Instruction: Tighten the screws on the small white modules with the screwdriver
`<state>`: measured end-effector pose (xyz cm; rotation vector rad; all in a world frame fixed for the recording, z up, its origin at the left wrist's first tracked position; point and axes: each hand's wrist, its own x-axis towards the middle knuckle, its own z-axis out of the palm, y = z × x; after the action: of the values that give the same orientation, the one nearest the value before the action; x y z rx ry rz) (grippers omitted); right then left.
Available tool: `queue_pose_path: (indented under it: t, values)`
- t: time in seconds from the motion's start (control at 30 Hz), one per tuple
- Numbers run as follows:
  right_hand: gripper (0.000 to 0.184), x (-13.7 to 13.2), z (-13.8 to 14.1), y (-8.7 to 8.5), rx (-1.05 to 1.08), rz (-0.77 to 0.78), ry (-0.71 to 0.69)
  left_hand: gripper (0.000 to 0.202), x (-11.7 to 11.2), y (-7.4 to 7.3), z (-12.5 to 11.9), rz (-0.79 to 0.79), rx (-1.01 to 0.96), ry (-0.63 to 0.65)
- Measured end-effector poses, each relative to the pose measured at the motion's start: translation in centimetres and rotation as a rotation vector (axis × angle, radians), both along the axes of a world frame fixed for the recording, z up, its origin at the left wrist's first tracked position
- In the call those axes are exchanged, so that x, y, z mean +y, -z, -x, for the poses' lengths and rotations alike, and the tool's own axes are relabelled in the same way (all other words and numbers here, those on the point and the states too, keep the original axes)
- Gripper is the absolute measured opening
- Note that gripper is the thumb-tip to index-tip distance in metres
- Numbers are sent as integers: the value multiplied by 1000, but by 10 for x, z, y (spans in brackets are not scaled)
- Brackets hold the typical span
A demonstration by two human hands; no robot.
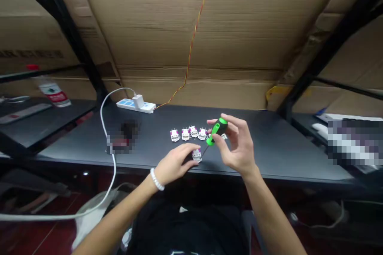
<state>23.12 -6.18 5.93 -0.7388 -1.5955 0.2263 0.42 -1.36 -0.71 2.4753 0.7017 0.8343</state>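
My left hand pinches a small white and purple part against the near edge of the dark table. My right hand grips a green and black screwdriver, its thin tip slanting down toward that part. Just behind lies a row of several similar white and purple parts.
A white power strip with a plugged charger sits at the back left, its white cable looping off the front edge. A red-capped bottle stands on the left shelf. Cardboard lines the back wall, with a twisted wire hanging down.
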Motion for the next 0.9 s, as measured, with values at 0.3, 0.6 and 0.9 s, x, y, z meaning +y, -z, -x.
queue_pose_path:
  t: [0.3, 0.6, 0.9]
  values:
    - [54, 9, -2, 3, -31, -137, 346, 43, 0, -3, 0, 0, -1, 7]
    - [54, 4, 0, 4, -23, 0, -50, 42, 0, -3, 0, -11, 5, 11]
    - [57, 8, -2, 5, -14, -130, 137, 41, 0, -2, 0, -8, 1, 13]
